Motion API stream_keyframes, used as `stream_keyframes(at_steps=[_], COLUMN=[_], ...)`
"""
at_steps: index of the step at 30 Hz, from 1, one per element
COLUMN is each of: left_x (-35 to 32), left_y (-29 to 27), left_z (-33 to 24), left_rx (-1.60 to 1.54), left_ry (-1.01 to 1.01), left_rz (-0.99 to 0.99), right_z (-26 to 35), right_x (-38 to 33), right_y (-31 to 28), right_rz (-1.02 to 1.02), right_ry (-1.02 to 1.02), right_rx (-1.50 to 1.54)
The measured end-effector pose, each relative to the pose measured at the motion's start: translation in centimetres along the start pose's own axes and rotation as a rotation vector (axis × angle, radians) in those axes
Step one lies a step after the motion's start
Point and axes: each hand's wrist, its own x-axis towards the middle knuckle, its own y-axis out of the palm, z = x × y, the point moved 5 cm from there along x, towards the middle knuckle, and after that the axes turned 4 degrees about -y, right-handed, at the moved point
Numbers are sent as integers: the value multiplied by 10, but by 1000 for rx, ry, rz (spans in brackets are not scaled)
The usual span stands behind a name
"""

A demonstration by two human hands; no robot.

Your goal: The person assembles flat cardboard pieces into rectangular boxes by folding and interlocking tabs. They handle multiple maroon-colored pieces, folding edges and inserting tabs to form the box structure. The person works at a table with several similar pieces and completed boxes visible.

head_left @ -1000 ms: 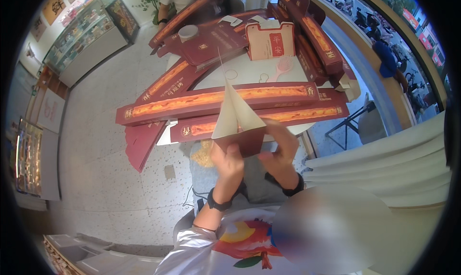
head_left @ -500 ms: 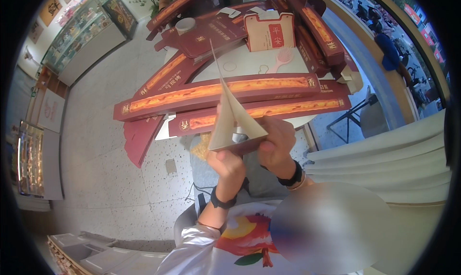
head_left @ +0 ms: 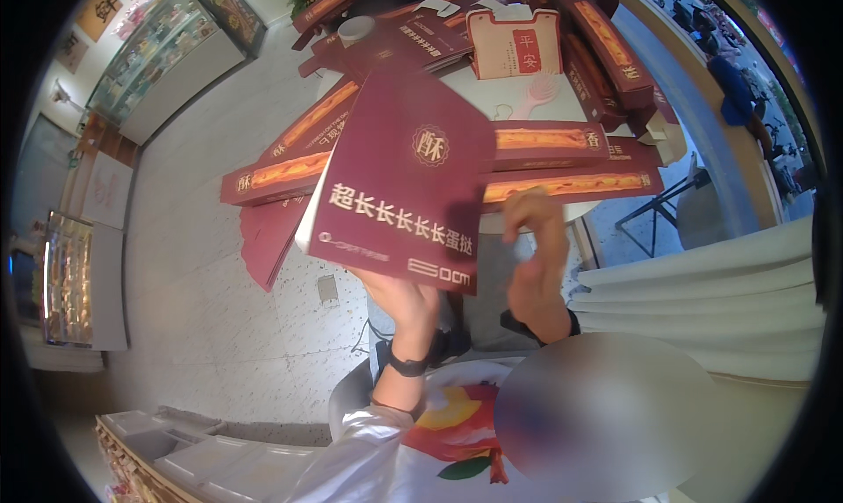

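You've turned the maroon carton (head_left: 399,174) broadside, centre frame; your left hand (head_left: 402,299) alone grips it, your right hand (head_left: 537,270) free, loosely spread.

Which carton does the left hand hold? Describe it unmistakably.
Find the white table bearing long maroon boxes. At its near side, the left hand holds a maroon carton. Its broad face has a round emblem but, unlike those boxes, no pastry picture.

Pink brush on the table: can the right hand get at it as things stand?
Probably yes: the right hand looks empty and nothing covers the pink brush, though two long boxes lie between.
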Motion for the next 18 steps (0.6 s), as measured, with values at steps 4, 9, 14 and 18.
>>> stream_keyframes(at_steps=[4, 9, 14, 18], left_x=[-13, -27, 21, 37], left_y=[-8, -6, -15, -23], left_z=[7, 27, -1, -56], left_rx=[61, 25, -304, 184], left_ry=[31, 154, 45, 238], left_rz=[168, 358, 265, 453], right_z=[-25, -18, -19, -20], right_x=[-33, -29, -21, -21], right_y=[5, 8, -18, -32], right_rz=[-99, -251, -330, -306], right_ry=[585, 665, 496, 430], right_rx=[485, 741, 571, 330])
